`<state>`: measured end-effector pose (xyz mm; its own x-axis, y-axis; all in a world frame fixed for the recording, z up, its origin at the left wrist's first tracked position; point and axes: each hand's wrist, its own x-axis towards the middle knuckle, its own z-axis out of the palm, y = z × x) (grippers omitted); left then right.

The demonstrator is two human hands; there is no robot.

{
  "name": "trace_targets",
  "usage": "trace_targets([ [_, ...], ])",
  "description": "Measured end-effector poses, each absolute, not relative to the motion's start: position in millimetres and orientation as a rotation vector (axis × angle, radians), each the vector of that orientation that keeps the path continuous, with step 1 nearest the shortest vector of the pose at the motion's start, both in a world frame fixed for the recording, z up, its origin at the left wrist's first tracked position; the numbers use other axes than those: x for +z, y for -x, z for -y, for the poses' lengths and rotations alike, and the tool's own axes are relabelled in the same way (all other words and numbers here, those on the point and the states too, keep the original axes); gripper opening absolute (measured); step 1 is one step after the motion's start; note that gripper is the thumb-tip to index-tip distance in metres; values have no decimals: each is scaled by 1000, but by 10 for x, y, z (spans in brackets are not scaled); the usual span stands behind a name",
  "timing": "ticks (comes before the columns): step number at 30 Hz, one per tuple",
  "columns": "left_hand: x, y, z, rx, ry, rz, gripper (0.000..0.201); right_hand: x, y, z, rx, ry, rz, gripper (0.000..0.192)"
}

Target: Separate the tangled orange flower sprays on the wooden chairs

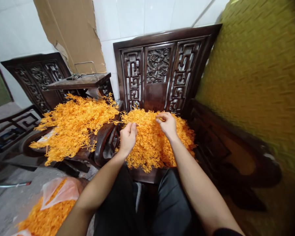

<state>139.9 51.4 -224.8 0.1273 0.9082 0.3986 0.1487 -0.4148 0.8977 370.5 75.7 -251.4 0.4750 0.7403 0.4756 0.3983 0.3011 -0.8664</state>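
A heap of orange plastic sprigs [152,144] covers the seat of a dark carved wooden chair [159,72] in front of me. My left hand [127,137] rests on the heap's left side, fingers pinched on a thin orange sprig. My right hand [167,124] hovers over the heap's upper middle, fingers curled and pinching into the sprigs. A second, larger heap of orange sprigs [73,126] lies on the neighbouring chair to the left.
A clear bag of more orange sprigs [51,209] sits on the floor at the lower left. A small dark table [81,82] and cardboard sheet [73,32] stand behind. A yellow-green woven panel [255,82] fills the right. My dark-trousered knees [147,209] are below.
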Motion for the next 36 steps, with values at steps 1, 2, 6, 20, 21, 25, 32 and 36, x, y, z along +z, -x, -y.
trace_targets([
  [1, -2242, -1411, -491, 1343, -1694, -993, 47, -2516, -3682, -773, 286, 1338, 1174, 17],
  [2, -2237, -1416, -474, 1336, -1692, -956, 47, -2511, -3667, -782, 258, 1369, 1225, 20],
  [6, -2230, -1405, -455, 1334, -1676, -921, 44, -2471, -3674, -764, 64, 1458, 1313, 17],
  [20, -2362, -1435, -592, 1295, -1623, -817, 39, -2664, -3781, -922, 224, 1357, 1116, 31],
  [21, -2373, -1439, -614, 1285, -1600, -821, 40, -2664, -3796, -925, 195, 1349, 1139, 35],
  [25, -2373, -1449, -678, 1204, -1461, -820, 46, -2556, -3839, -822, 59, 1372, 1159, 43],
  [32, -2354, -1518, -489, 1010, -1510, -763, 54, -2104, -3293, -207, 581, 1144, 1473, 66],
  [36, -2290, -1543, -231, 671, -1661, -499, 64, -1740, -2880, 194, 639, 1042, 1500, 35],
])
